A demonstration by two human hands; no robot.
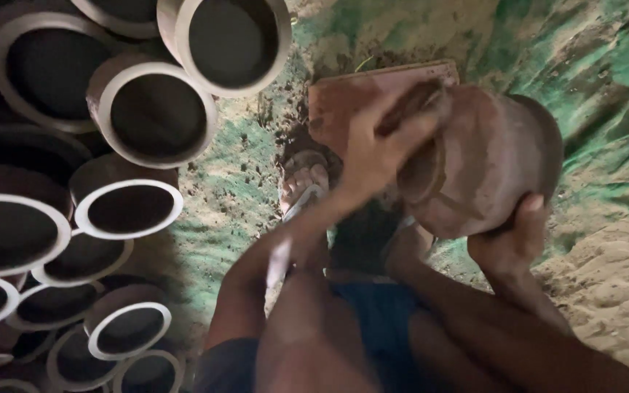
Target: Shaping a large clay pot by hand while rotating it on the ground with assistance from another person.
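I hold a round brown clay pot (pixel 489 156) in front of me, tilted with its mouth turned to the left. My right hand (pixel 512 244) cups the pot from underneath, thumb up against its side. My left hand (pixel 376 145) is at the pot's mouth, fingers closed over a dark piece (pixel 409 109) pressed against the rim; what it is I cannot tell. A flat reddish-brown slab (pixel 351 91) lies on the ground just behind my left hand. My foot in a sandal (pixel 301 182) rests below it.
Several dark clay pots with pale rims (pixel 151 113) are stacked on their sides along the left. Green sheeting (pixel 591 65) dusted with soil covers the ground. Loose sandy earth (pixel 620 276) lies at the right.
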